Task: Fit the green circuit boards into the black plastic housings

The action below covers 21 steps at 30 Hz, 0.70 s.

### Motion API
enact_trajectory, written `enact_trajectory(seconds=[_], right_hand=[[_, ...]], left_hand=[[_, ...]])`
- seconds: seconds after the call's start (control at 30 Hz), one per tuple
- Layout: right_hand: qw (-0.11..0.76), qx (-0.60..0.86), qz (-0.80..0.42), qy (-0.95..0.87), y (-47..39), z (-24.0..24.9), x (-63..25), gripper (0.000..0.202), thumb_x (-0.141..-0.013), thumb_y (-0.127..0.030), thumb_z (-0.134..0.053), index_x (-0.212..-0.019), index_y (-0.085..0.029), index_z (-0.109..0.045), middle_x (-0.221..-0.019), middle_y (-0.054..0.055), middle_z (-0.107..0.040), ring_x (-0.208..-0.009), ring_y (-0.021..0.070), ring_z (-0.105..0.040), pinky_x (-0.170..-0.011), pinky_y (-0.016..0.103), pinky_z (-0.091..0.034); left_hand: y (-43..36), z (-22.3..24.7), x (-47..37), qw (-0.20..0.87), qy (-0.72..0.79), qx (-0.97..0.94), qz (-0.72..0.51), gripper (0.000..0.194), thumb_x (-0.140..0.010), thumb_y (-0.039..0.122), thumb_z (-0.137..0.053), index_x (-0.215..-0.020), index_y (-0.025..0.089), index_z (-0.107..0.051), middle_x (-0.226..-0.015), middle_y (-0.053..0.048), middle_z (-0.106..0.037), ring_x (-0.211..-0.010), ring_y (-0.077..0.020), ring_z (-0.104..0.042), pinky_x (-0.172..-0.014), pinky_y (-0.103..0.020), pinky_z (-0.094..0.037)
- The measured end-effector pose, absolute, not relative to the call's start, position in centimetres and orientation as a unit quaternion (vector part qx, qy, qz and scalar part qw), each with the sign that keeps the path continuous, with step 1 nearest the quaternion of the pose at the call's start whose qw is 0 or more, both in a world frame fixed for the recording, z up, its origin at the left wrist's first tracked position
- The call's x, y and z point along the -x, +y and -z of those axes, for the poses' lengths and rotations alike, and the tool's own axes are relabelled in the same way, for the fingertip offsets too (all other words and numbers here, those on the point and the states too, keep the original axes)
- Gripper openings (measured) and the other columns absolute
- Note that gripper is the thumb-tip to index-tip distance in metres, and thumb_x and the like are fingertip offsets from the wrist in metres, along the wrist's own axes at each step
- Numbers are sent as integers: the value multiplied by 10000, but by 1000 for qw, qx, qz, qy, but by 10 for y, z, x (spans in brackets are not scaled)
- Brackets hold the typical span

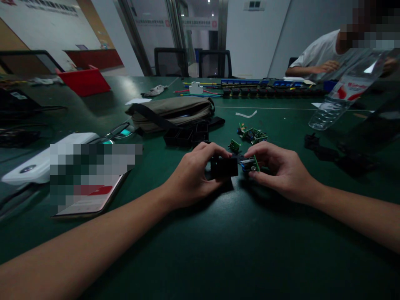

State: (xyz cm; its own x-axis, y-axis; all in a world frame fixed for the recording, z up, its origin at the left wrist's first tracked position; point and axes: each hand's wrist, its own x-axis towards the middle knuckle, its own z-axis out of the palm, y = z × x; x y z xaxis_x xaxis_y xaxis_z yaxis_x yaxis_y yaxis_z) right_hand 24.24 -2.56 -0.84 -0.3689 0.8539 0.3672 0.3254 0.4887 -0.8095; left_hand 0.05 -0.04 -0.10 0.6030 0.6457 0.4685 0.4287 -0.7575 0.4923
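Head view: your left hand [191, 175] and right hand [283, 173] meet near the middle, just above the green tabletop [225, 254]. Your left fingers grasp a small black housing [224, 167], thumb along its lower edge and the other fingers over its top. Your right fingers pinch a small green circuit board [256, 162] with blue and silvery parts on the side facing the housing. Board and housing sit just beside each other, the board to the right; whether they touch, you cannot tell from this angle.

Just beyond your hands lie a small loose board [234, 145] and, a little farther off, a cluster of boards [254, 135]. Several open black boxes [184, 136] stand together beyond your left hand, right in front of an olive bag [175, 111]. To your left you have a phone [108, 192], a white device [33, 160] and a pair of glasses [125, 131]. On your right, a clear bottle [345, 93] stands near some dark items [343, 156], too dim to identify. Across from you sits a person in a white shirt [321, 52].
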Motion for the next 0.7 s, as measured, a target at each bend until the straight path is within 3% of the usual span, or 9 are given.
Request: enact_trajectory(seconds=[0.7], right_hand=[[400, 398, -310, -765, -26, 7, -241, 283, -790, -176, -712, -1061, -187, -629, -1000, 44, -606, -818, 154, -593, -642, 272, -498]], left_hand=[[-1, 2, 0, 167, 310, -880, -320, 363, -761, 205, -742, -1088, 177, -585, -1074, -63, -690, -986, -204, -651, -821, -335, -545]])
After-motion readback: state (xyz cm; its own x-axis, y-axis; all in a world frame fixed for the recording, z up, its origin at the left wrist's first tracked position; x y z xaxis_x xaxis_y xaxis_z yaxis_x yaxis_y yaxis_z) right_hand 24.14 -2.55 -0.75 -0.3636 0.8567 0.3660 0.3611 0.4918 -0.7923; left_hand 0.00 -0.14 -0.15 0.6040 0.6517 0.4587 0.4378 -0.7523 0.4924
